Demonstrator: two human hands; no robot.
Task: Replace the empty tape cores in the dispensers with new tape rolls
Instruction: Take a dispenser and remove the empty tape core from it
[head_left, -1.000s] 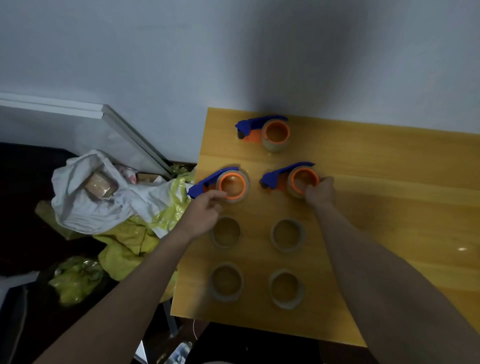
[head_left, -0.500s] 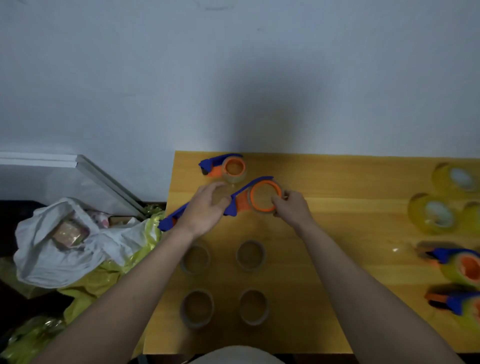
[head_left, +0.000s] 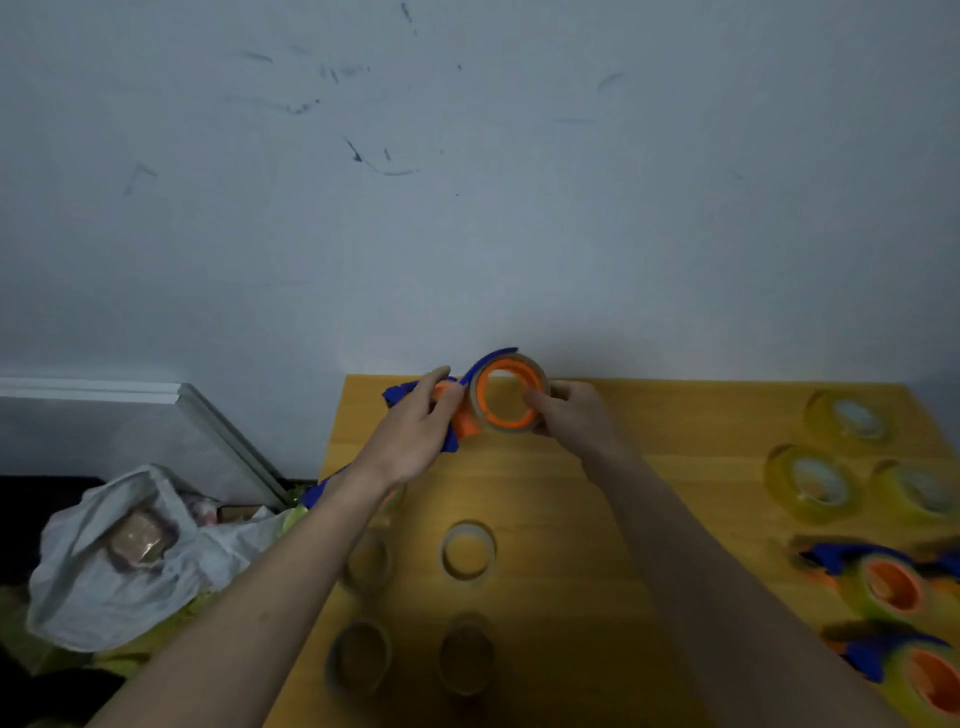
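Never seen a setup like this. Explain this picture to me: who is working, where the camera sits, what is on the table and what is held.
No machine here: a person works bare-handed, filmed by a head-worn camera looking down. The left hand grips the blue handle of a tape dispenser; the right hand pinches the empty core on its orange hub. On the wooden table lie spare empty cores, new yellow tape rolls and loaded dispensers.
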